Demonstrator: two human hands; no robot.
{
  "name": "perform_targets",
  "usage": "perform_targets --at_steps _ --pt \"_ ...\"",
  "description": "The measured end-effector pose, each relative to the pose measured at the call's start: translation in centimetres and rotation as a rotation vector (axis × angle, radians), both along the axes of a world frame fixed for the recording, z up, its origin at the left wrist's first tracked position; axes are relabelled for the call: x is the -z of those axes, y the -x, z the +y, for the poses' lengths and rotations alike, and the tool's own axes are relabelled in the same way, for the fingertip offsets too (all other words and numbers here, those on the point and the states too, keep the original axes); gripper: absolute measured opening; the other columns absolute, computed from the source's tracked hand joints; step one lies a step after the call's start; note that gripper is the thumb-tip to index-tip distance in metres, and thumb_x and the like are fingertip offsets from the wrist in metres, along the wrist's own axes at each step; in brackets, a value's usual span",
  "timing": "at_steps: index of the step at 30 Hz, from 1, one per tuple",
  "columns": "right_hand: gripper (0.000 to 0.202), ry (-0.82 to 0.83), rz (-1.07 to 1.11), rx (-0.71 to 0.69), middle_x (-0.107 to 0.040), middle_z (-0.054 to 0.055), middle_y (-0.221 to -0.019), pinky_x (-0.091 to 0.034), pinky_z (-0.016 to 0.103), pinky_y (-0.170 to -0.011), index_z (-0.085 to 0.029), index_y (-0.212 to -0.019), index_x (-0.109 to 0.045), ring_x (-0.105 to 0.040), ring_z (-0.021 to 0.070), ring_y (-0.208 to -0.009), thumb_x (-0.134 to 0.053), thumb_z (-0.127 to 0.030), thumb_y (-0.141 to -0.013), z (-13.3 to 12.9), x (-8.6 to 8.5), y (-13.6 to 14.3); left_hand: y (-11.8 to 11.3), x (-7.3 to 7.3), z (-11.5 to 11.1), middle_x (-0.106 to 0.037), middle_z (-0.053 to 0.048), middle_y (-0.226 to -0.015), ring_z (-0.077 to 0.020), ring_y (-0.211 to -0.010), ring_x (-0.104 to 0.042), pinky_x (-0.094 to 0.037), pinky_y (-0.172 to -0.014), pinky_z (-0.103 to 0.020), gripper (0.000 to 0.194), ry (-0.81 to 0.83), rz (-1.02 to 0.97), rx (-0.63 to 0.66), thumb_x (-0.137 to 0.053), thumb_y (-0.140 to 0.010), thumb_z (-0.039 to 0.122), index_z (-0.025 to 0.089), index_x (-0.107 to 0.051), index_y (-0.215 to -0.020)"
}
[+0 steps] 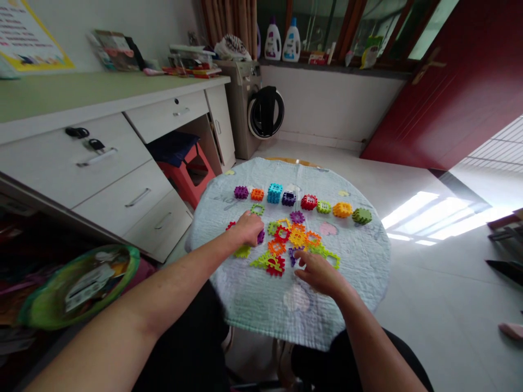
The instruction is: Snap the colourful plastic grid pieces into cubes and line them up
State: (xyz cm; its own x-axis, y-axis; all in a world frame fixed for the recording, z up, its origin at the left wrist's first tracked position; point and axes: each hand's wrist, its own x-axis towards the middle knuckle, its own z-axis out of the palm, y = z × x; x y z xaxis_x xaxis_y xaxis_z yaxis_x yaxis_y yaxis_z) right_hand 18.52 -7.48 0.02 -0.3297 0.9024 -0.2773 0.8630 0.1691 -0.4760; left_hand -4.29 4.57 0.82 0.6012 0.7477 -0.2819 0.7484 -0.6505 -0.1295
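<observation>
My left hand (249,228) reaches over the left part of the loose pieces. Its fingers are curled down around a purple interlocking building piece (261,236), partly hidden under them. On the right, my right hand (317,271) has its fingers apart, and a fingertip touches a flat violet piece (292,254). Between the hands lie toothed flat pieces, among them a red frame (283,234), an orange frame (277,247) and a dark red piece (275,266). A lime frame (257,209) lies just beyond my left hand.
Along the table's far side stands a row of assembled blocks, including a turquoise one (275,193) and a green one (362,216). A pale cloth (261,305) covers the round table. Left are a drawer desk (143,196) and a pink stool (183,171); behind is a washing machine (241,103).
</observation>
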Motion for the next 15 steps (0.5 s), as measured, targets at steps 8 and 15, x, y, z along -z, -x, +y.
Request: perform_targets --at_steps 8,15 --pt "0.033 0.023 -0.001 0.017 -0.068 0.008 -0.096 -0.039 0.027 -0.074 -0.017 -0.112 -0.058 -0.061 0.0184 -0.085 -0.055 -0.021 -0.079 -0.2 -0.4 0.2 7.6 0.4 7.7 -0.066 -0.007 -0.103 -0.0244 -0.095 -0.060 -0.043 -0.085 -0.033 0.046 -0.186 -0.244 -0.191 -0.063 -0.063 0.041 0.021 -0.065 -0.104" --pt "0.034 0.072 0.014 0.028 -0.067 0.008 -0.100 -0.041 0.027 -0.076 -0.016 -0.111 -0.058 -0.061 0.0179 -0.088 -0.053 -0.019 -0.078 -0.2 -0.5 0.4 9.6 -0.2 14.9 -0.066 -0.007 -0.102 -0.0233 -0.091 -0.062 -0.045 -0.075 -0.027 0.050 -0.124 -0.265 -0.382 -0.065 -0.058 0.041 0.018 -0.067 -0.103"
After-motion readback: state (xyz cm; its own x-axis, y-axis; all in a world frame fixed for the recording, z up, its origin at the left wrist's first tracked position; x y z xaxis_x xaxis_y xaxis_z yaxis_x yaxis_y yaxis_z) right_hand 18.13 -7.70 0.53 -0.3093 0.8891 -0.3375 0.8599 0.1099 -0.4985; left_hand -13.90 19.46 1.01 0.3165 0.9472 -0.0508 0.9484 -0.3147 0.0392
